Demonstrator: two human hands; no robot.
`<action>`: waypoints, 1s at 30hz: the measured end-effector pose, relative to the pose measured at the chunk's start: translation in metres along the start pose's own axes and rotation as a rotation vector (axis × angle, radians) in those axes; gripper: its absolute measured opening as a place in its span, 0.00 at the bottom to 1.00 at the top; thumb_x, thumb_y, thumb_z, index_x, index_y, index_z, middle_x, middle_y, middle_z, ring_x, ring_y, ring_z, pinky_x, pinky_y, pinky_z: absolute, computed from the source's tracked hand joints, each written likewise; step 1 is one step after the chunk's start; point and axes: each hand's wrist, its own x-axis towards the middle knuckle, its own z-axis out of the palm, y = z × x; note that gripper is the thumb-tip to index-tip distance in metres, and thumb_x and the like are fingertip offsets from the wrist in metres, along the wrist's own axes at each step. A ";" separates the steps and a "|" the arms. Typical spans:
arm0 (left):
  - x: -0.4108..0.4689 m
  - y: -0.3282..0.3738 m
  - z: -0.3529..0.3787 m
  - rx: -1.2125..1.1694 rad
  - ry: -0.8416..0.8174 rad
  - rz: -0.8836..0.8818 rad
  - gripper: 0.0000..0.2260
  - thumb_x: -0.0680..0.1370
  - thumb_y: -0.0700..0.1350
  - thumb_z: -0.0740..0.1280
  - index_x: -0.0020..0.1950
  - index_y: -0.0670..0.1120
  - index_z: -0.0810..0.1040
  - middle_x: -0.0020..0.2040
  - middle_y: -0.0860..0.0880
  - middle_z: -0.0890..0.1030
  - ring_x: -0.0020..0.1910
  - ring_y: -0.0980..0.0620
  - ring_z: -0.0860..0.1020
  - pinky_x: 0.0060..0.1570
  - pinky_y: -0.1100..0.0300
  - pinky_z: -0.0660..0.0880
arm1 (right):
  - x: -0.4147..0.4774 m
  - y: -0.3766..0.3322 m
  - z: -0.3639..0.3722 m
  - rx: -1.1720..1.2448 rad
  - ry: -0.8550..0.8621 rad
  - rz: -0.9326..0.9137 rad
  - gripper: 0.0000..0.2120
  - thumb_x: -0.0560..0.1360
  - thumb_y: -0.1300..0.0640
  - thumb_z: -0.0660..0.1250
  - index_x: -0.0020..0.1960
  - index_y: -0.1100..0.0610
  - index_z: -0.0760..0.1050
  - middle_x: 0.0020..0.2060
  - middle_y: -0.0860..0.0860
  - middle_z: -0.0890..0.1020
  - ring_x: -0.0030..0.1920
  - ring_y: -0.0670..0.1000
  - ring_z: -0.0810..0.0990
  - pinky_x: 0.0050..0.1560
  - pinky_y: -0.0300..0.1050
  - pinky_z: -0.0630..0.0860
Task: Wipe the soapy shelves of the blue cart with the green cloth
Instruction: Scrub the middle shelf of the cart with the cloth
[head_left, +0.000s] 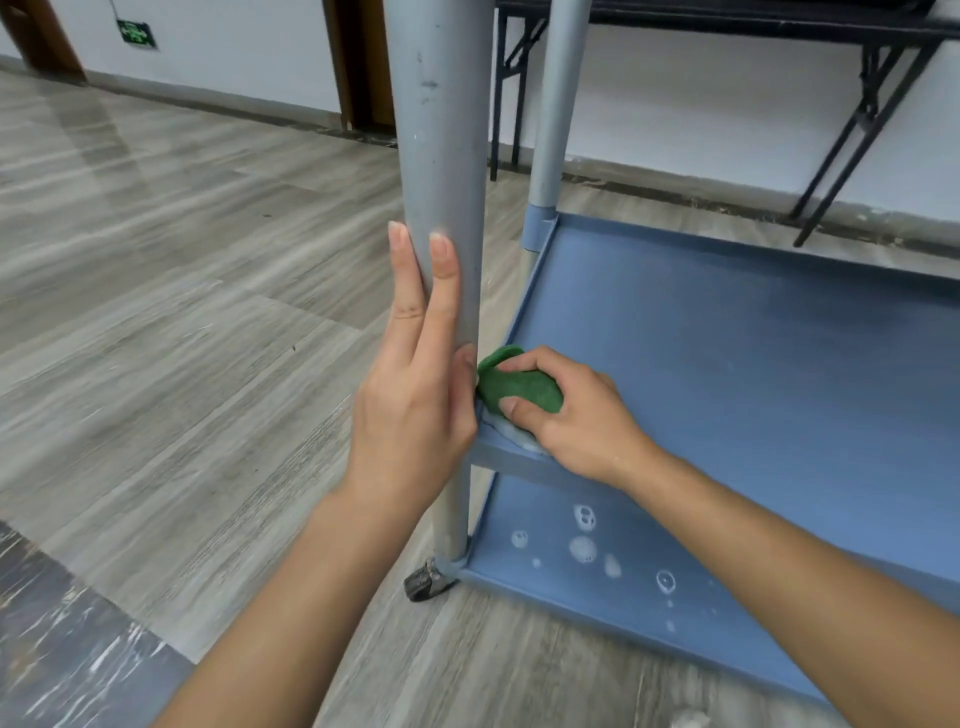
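Down at the near left corner of the middle shelf (727, 338) of the blue cart (540, 228), the right grip (566, 415) is closed around the bunched green cloth (519, 387), holding it against the shelf just beside the grey post (441, 130). The left grip (415, 384) is open, its straight fingers laid flat up along that post, thumb against its side. Below, the lower shelf (519, 587) carries scattered white soap bubbles (583, 548) near its front edge. A dark caster (428, 582) sits under the post on the grey wood floor (182, 312). A black folding desk (857, 31) stands by the wall behind.
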 end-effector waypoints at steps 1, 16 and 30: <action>0.001 -0.001 0.001 0.002 0.004 0.001 0.37 0.78 0.33 0.66 0.82 0.43 0.50 0.82 0.39 0.49 0.66 0.48 0.75 0.31 0.54 0.75 | -0.005 -0.001 -0.001 0.010 -0.032 0.001 0.13 0.74 0.49 0.72 0.57 0.39 0.76 0.43 0.32 0.80 0.48 0.37 0.77 0.51 0.30 0.70; 0.002 -0.005 0.001 0.085 -0.027 -0.015 0.39 0.78 0.36 0.68 0.83 0.47 0.50 0.83 0.44 0.48 0.45 0.40 0.79 0.28 0.54 0.72 | -0.025 -0.052 -0.045 -0.289 -0.686 -0.244 0.15 0.75 0.50 0.70 0.60 0.37 0.78 0.47 0.38 0.83 0.45 0.37 0.78 0.49 0.33 0.73; -0.184 0.056 0.115 -0.521 0.088 -0.939 0.10 0.81 0.43 0.68 0.62 0.50 0.80 0.58 0.46 0.84 0.48 0.55 0.82 0.55 0.48 0.80 | -0.191 0.171 -0.022 1.120 -0.166 0.638 0.16 0.72 0.58 0.68 0.59 0.61 0.81 0.53 0.59 0.85 0.46 0.55 0.86 0.43 0.44 0.82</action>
